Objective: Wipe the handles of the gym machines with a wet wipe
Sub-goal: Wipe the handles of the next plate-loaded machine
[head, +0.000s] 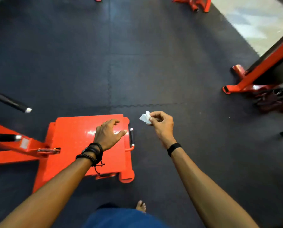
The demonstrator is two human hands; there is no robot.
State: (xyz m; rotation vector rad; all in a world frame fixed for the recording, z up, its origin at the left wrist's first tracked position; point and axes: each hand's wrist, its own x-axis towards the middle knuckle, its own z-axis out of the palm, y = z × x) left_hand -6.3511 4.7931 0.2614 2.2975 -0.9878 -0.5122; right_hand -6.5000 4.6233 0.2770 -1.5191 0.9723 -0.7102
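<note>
My right hand (pixel 160 122) pinches a crumpled white wet wipe (pixel 145 117) between thumb and fingertips, held over the black floor mat right of the red machine. My left hand (pixel 107 133) hovers with fingers spread above the red footplate (pixel 71 139), holding nothing. Just right of its fingertips, a short black handle (pixel 131 137) with silver end caps stands on the plate's right edge. Two more black handles show at the left: a long bar (pixel 9 101) with a white end cap, and a lower grip (pixel 4 137) on the red frame.
Black rubber floor mats (pixel 153 63) cover the room. A red machine base (pixel 252 79) with tangled dark straps (pixel 275 97) stands at the right. More red frame feet (pixel 195 4) sit at the top. My bare foot (pixel 141 206) shows at the bottom.
</note>
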